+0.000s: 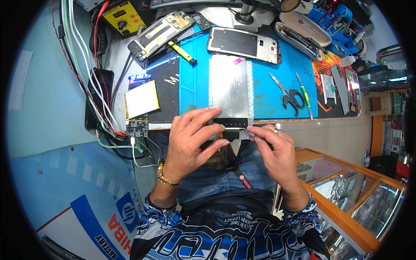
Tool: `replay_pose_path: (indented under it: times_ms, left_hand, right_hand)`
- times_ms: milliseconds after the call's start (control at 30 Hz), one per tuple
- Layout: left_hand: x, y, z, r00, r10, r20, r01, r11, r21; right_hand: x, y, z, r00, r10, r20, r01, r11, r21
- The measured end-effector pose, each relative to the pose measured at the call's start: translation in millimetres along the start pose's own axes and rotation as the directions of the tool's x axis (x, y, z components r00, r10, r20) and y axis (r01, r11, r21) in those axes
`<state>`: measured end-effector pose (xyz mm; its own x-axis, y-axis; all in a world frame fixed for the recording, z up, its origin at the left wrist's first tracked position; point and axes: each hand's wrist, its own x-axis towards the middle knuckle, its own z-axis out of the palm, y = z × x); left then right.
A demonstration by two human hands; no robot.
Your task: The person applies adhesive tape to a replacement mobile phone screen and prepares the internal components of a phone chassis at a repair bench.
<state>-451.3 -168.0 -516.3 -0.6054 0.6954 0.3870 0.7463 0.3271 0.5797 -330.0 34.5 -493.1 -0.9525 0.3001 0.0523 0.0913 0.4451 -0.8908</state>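
A flat silver battery pack [231, 89] with a black strip across its near end lies on pale wrapping, pointing toward me. Its near end reaches the table's front edge. My left hand [190, 139] grips that end from the left, fingertips on the silver face and the strip, thumb just below. From the right, my right hand [274, 149] pinches a thin metal tool [251, 134], its slim tip at the strip's right end. What kind of tool it is stays mostly hidden by the fingers.
On the blue mat [271, 104] lie scissors [291, 93], a green-yellow pry tool [306, 96], a yellow-black screwdriver [183, 53] and a phone frame [243, 45]. An opened phone [161, 34] sits back left. A white battery [142, 98] and circuit board [137, 128] with cables stand left.
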Motion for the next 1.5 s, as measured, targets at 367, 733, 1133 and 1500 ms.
replay_pose_path:
  times_ms: [367, 733, 1133, 1500]
  left_hand:
    - [0.7, 0.4, -0.4, 0.999, 0.046, 0.009, -0.046, 0.999, 0.025]
    - [0.6, 5.3, -0.4, 0.999, 0.051, 0.018, -0.052, 0.995, 0.083]
    - [3.2, 6.2, -12.7, 0.989, 0.113, 0.090, -0.122, 0.987, 0.102]
    - [-4.0, -15.6, 13.1, 0.946, 0.301, -0.121, -0.259, 0.926, 0.276]
  right_hand:
    - [-0.6, 0.3, -0.2, 1.000, -0.016, -0.003, 0.016, 1.000, 0.004]
    - [-1.0, -3.1, -1.6, 0.998, -0.066, 0.011, 0.067, 0.991, -0.117]
    - [4.9, -12.2, -15.3, 0.928, -0.291, 0.231, 0.365, 0.831, -0.421]
    - [23.1, 16.7, -4.6, 0.822, -0.523, 0.226, 0.567, 0.708, -0.422]
